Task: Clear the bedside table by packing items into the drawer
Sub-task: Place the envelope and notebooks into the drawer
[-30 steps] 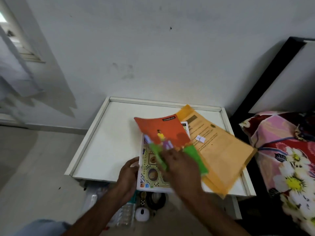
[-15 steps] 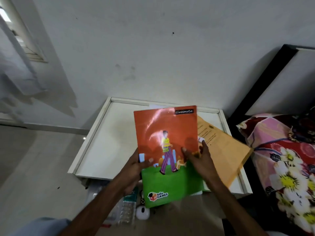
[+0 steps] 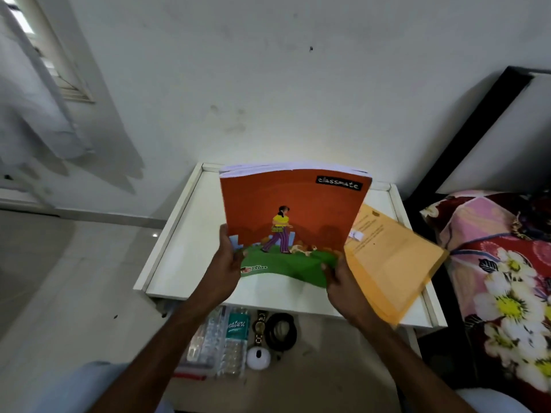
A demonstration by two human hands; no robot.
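1. The left hand (image 3: 226,263) is gripping the left edge of the Classmate notebook (image 3: 293,222), its thumb lying up along the orange cover and its other fingers curled out of sight behind the pages.
2. The right hand (image 3: 343,281) is pinching the notebook's lower right corner, fingertips curled over the green strip of the cover; the back of the hand is hiding how the remaining fingers lie.
3. The notebook is standing nearly upright above the middle of the bedside table (image 3: 179,248), bowing between the two hands, with its white page edges showing along the top.
4. A yellow-orange envelope (image 3: 393,263) is lying at the table's right side, its lower corner jutting past the front edge and its left part covered by the notebook and the right hand.
5. Below the table's front edge the open drawer (image 3: 343,353) is showing a water bottle (image 3: 237,338), a wristwatch (image 3: 259,327), a coiled black band (image 3: 281,330), a round white object (image 3: 258,357) and clear packs that are hard to identify; the forearms are cutting off part of it.
6. The cover is reading "classmate" in a black box at its upper right; the small logo on the green strip is too bent to read. The bottle label is reading "nature". Print on the envelope is too small to make out.
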